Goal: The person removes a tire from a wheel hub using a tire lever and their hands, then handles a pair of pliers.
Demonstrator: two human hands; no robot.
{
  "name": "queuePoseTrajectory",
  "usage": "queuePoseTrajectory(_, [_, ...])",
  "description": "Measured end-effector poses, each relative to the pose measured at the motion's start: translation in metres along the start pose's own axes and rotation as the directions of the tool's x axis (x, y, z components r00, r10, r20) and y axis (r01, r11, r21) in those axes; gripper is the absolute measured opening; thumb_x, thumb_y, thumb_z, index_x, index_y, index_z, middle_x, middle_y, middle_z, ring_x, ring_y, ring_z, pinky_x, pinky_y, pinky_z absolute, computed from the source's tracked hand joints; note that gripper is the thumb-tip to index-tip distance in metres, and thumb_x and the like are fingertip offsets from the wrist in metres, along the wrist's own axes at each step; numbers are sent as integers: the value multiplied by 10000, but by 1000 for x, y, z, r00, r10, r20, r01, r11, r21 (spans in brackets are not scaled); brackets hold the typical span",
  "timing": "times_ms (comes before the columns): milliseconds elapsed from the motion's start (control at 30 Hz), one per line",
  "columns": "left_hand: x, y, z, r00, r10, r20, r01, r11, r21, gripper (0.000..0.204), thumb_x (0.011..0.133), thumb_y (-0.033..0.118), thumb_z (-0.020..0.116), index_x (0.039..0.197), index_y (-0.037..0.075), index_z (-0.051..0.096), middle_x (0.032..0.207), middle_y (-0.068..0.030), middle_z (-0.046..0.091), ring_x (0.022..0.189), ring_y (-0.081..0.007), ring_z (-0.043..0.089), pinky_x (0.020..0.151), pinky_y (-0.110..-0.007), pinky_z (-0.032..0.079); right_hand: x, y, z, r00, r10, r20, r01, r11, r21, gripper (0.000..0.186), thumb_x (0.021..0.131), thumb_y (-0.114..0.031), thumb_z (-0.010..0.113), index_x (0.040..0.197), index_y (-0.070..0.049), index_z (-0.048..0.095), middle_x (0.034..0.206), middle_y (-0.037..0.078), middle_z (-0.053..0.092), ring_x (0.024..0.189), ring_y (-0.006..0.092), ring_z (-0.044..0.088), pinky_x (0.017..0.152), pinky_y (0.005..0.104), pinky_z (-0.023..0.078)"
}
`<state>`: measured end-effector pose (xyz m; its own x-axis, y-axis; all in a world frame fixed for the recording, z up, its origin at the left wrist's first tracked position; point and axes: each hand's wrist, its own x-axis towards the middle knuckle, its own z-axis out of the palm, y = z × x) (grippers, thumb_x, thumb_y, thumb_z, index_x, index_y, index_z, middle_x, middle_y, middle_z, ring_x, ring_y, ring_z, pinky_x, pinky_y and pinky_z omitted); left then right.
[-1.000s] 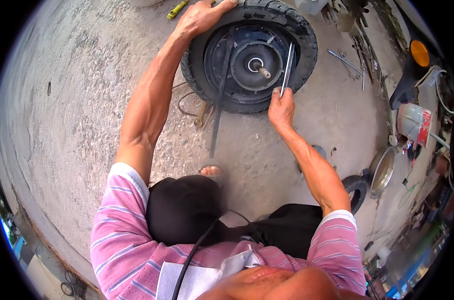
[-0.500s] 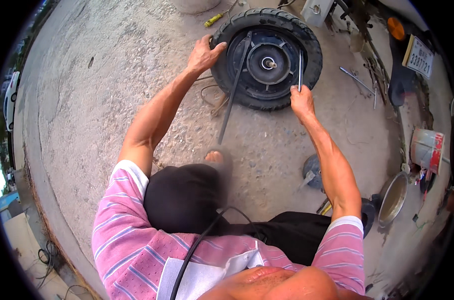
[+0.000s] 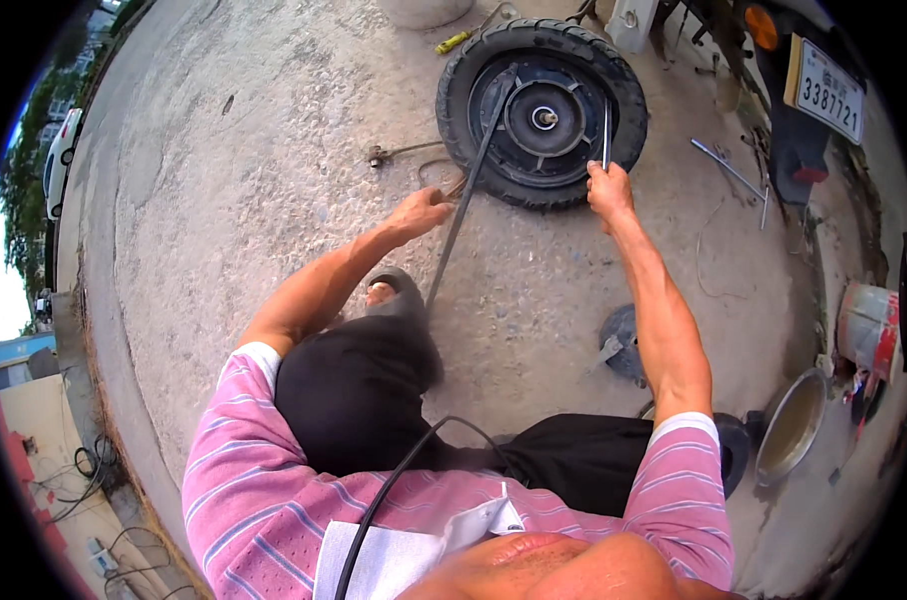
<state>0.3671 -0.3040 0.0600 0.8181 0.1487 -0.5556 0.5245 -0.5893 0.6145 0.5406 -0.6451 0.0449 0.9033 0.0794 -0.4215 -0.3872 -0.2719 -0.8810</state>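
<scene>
A black wheel (image 3: 459,120) with a hub and central axle lies on the concrete ahead of me. A long dark pry bar (image 3: 456,215) slants from inside the rim down toward my left foot (image 3: 394,290). My left hand (image 3: 424,210) is just left of that bar, fingers apart and partly bent, apparently holding nothing. My right hand (image 3: 609,195) grips a silver lever (image 3: 606,135) whose upper part reaches to the wheel's right rim. Near the wheel's top left lies a yellow-handled tool (image 3: 454,42).
A scooter's rear (image 3: 794,160) with an orange reflector stands right. Loose rods (image 3: 734,170), a metal basin (image 3: 791,428), a bucket (image 3: 864,325) and a dark disc (image 3: 622,340) lie around. A white car (image 3: 62,160) is at far left; cables (image 3: 94,470) lie lower left.
My left hand has left the tire and moved down toward the long bar. My right hand still grips the silver lever. My left foot has shifted left, and the view has moved.
</scene>
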Motion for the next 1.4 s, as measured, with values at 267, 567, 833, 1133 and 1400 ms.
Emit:
queuePoseTrajectory(267, [-1,3,44,989,-118,92,141,939,-314,344,972,295,686,1148,11,606,919,-93,662,760,-159,650,663,-343,545,-9,-11,-8,996,-11,89,7,999,42,237,1032,-284,611,901,-107,523,679,-25,510,485,76,448,408,271,323])
queuePoseTrajectory(567, [-27,10,-22,912,-28,-410,-173,879,-445,248,944,320,671,868,87,632,647,28,539,498,-85,489,436,-288,400,10,-8,-37,985,104,141,-129,974,184,217,1037,-257,594,932,-117,465,674,-36,438,461,57,383,386,258,245])
queuePoseTrajectory(833, [7,-120,-101,736,-131,-665,51,989,-139,377,899,382,703,855,10,660,635,-45,575,616,-157,558,585,-373,457,12,-12,-32,978,120,169,-149,973,175,230,1019,-265,609,928,-91,488,716,-14,495,505,79,451,419,266,317])
queuePoseTrajectory(1133, [87,-111,-140,659,-40,-751,293,933,208,561,879,507,687,1110,0,749,1051,-243,744,1021,-393,708,935,-450,525,19,22,-8,973,-86,-216,14,948,-317,425,1000,-344,592,1024,78,640,999,315,689,1028,505,647,882,527,488])
queuePoseTrajectory(1400, [182,91,-116,915,284,-285,-392,794,-465,893,902,547,730,1519,-29,438,1388,-232,623,1213,-358,638,1074,-411,478,12,11,25,931,-172,-322,-22,855,-518,425,1030,-362,539,1051,57,609,1075,348,671,1069,542,621,909,560,484])
